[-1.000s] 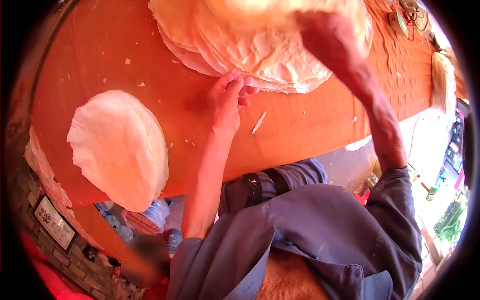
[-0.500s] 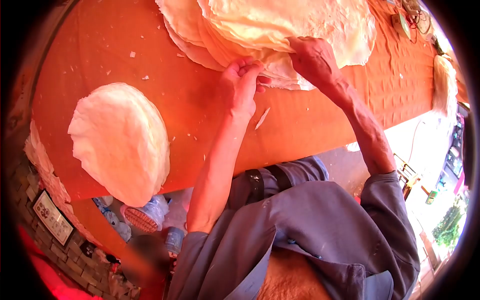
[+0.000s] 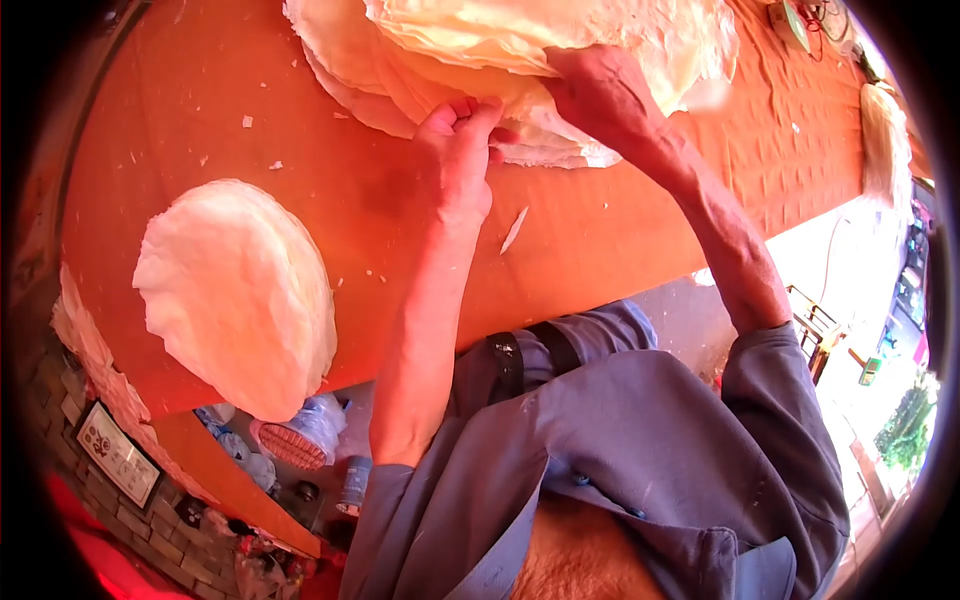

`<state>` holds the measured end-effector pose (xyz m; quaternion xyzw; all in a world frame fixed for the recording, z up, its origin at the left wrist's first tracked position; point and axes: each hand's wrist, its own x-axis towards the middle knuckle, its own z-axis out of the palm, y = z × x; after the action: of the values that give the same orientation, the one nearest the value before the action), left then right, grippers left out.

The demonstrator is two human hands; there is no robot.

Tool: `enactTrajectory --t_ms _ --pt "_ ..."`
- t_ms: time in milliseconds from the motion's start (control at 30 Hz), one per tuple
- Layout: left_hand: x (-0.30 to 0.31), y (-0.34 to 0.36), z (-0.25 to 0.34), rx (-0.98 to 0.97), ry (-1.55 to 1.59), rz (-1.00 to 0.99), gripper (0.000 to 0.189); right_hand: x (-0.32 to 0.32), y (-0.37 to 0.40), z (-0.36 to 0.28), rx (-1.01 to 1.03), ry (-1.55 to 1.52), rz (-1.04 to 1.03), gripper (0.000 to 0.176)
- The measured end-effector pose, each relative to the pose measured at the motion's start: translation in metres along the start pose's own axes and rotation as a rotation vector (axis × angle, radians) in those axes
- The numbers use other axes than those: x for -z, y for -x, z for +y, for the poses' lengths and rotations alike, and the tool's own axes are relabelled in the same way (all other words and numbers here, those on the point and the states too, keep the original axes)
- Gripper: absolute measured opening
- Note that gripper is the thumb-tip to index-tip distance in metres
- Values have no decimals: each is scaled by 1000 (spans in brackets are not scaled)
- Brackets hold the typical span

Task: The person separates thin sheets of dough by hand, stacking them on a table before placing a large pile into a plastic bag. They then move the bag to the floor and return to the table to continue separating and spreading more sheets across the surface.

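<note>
A broad pile of thin, pale round flatbreads (image 3: 640, 40) lies at the top of the view, its sheets overlapping with ragged edges. At its near edge my right hand (image 3: 605, 90) is closed, knuckles up, gripping the rim of an upper flatbread. My left hand (image 3: 458, 150) is a little left of it, thumb and fingers pinched together at the edge of a flatbread; the fingertips partly hide what they pinch. Apart on the left, a smaller, neat stack of flatbreads (image 3: 235, 295) rests near the table's front edge, touched by neither hand.
An orange-covered table (image 3: 580, 230) spans the view, scattered with crumbs and a thin broken strip (image 3: 514, 230). A pale bundle (image 3: 885, 145) sits at the right end, near a small device with wires (image 3: 790, 25). Below the table are a shoe sole (image 3: 292, 445) and plastic bags.
The view has shifted slightly, so the large pile and both hands appear higher and further left. My hands keep their closed grip at the pile's edge. The smaller stack stays put.
</note>
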<state>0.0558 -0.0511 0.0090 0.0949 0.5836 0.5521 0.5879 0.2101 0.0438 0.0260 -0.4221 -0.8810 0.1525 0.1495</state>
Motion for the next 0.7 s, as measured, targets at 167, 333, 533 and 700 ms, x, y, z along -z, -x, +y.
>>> enactTrajectory --t_ms 167,333,533,700 --pt "2 -12 -8 -2 281 -178 7 -3 18 -8 141 -56 74 19" --pt "-3 -14 -3 28 349 -252 15 -17 10 0 21 172 21 17" --pt "7 -6 -15 -3 68 -145 32 144 -52 -45 -24 374 278 10" --pt "23 9 -12 5 -133 -9 32 164 -32 -66 38 260 224 9"
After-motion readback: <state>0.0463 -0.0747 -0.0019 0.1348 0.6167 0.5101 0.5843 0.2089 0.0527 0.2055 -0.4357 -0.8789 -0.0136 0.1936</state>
